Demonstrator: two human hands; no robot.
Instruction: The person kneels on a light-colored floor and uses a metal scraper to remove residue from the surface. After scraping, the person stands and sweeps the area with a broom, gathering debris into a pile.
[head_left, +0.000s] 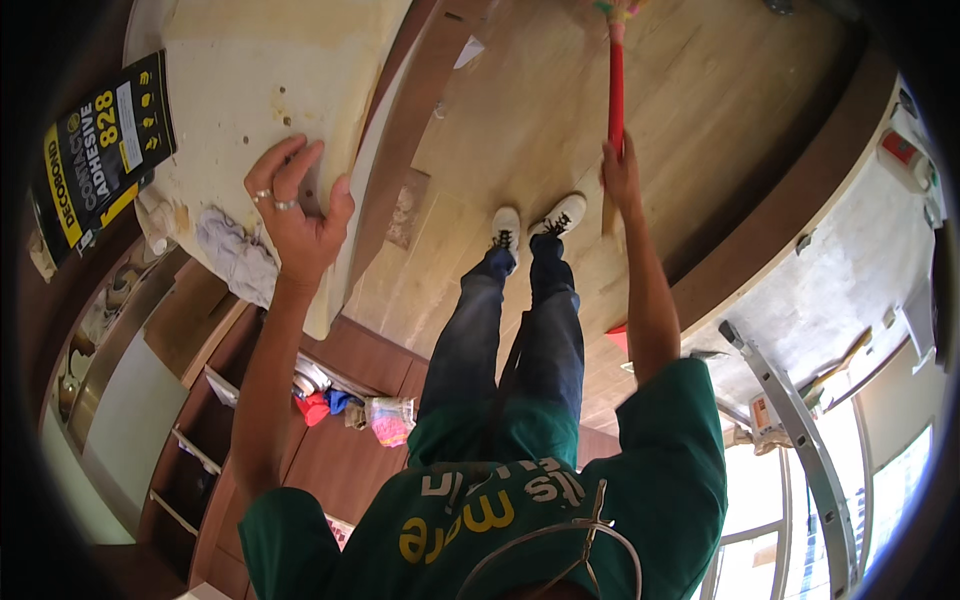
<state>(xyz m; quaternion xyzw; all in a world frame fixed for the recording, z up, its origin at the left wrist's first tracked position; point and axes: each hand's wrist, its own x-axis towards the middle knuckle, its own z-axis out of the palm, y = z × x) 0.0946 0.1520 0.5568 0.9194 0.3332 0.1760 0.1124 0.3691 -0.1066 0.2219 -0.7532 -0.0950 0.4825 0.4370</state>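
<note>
My left hand (304, 217), with rings on it, is raised over the edge of a pale, stained worktop (217, 75), its fingers apart and nothing held. Whether it touches the surface I cannot tell. A crumpled whitish cloth (234, 255) lies beside that wrist. My right hand (621, 176) is closed around the long handle of a broom (616, 90), red above the hand and wood-coloured below it. Its head, with coloured parts, is cut off by the upper rim of the view. My shoes stand on the floor between the two hands.
A black and yellow contact adhesive can (105, 154) stands at the left on the worktop. A curved counter (817, 277) with a bottle (904, 159) and tools runs along the right, a metal ladder (799, 435) beside it. Dark shelves (187, 465) are lower left. A paper scrap (469, 52) is at the top.
</note>
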